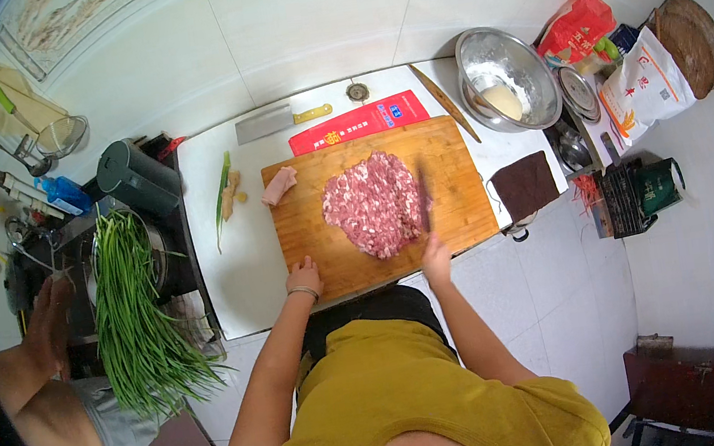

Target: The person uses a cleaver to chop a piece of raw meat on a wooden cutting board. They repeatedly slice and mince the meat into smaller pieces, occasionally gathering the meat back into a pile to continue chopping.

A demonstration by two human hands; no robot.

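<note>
On a wooden cutting board [474, 207] lies a flattened mound of minced meat [372, 203], pink with white bits of fat. My right hand [437, 257] is closed around the handle of a kitchen knife [424, 200]. Its blade, smeared by motion, stands at the right side of the mince. At the board's near left edge, my left hand [304, 277] grips the board with fingers curled on its top. A pale pink piece of meat [279, 185] sits at the board's far left corner.
A cleaver [272, 123], a red packet [362, 121], green onion [224, 195] and ginger [230, 193] lie around the board. Right stand a steel bowl [487, 43] with dough and a dark cloth [524, 186]. At left, another person's hand [51, 313] is near heaped green chives [130, 316].
</note>
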